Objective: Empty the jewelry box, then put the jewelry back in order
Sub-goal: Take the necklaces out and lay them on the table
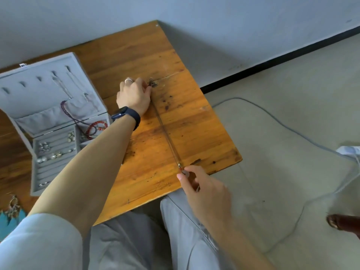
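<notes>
Head view: thin brown necklace (165,131) lies stretched straight.

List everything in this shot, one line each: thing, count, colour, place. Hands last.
table: one, orange-brown wood, by the wall
jewelry box: one, grey, open, table's left side
necklace: one, thin brownish chain, stretched straight over the table between both hands
silver chains: two, hanging on the lid's hooks
purple beads: one strand, dark, draped from the lid pocket
red beads: one bunch, in a box compartment
small silver pieces: several, in the slotted tray
cable: one, grey, on the floor
watch: one, dark blue, left wrist
left hand: pinches the necklace's far end
right hand: pinches its near end, at the table edge
</notes>
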Available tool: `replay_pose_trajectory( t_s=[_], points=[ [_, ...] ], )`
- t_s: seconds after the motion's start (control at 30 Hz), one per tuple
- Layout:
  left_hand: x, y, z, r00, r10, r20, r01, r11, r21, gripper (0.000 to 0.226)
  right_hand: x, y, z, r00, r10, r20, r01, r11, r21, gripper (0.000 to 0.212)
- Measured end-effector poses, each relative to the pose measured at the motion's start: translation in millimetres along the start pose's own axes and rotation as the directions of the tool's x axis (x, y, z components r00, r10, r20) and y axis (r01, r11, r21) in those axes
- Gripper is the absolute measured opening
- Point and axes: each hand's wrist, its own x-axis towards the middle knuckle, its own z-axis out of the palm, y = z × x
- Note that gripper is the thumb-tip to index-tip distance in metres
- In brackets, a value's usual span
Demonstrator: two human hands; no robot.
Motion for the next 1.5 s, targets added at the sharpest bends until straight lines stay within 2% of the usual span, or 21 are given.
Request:
replay_pose_trajectory(
  t_s=[0.1,0.2,0.33,0.5,0.6,0.67,0.83,0.97,1.13,1.3,1.5],
  points=[
    [5.5,0.8,4.0,1.000,0.005,-0.009,-0.004,0.999,0.045,0.037,3.1,4.4,5.1,0.995,-0.052,-0.085,0.051,0.999,-0.015,0.020],
    [7.7,1.4,4.2,1.000,-0.004,0.000,0.004,0.998,0.058,0.038,3.8,4.5,8.4,0.994,-0.046,-0.101,0.045,0.999,-0.011,0.022],
    [8.8,1.8,-1.9,0.999,-0.027,0.031,0.026,0.999,0.019,0.040,0.9,4.2,9.9,0.997,-0.024,-0.072,0.026,0.999,0.028,0.026],
    [2.6,1.1,-21.0,0.989,-0.075,0.130,0.096,0.982,-0.162,0.043,-2.1,-0.6,5.4,0.999,0.031,-0.021,-0.031,1.000,0.005,0.035],
    [-15.5,-3.8,-39.6,0.989,-0.028,0.142,0.058,0.976,-0.210,0.038,-3.9,-3.1,-1.7,0.998,0.055,0.008,-0.055,0.998,0.012,0.035],
    [-33.2,-7.7,-51.1,0.991,0.023,0.134,0.001,0.984,-0.178,0.036,-3.0,-4.7,-8.9,0.997,0.068,0.032,-0.069,0.997,0.029,0.032],
    [-101.8,-26.4,-75.0,0.986,0.155,0.056,-0.152,0.987,-0.044,0.034,4.3,-24.0,-30.2,0.987,-0.127,-0.095,0.133,0.989,0.065,0.016],
    [-170.4,-52.4,-87.2,0.986,0.162,0.027,-0.163,0.986,0.031,0.037,16.5,-47.1,-39.7,0.958,-0.286,0.007,0.286,0.958,0.028,0.021],
    [-245.3,-87.4,-99.5,0.999,0.047,-0.027,-0.046,0.999,0.010,0.040,27.8,-82.5,-38.4,0.894,-0.398,0.208,0.411,0.911,-0.027,0.032],
    [-280.5,-124.9,-116.9,0.996,-0.047,-0.075,0.046,0.999,-0.016,0.043,35.6,-124.5,-29.3,0.838,-0.478,0.264,0.503,0.864,-0.033,0.034],
    [-272.0,-168.9,-132.4,0.986,-0.111,-0.127,0.112,0.994,0.003,0.046,60.1,-167.8,-1.1,0.799,-0.519,0.305,0.546,0.837,-0.007,0.035]
  ],
)
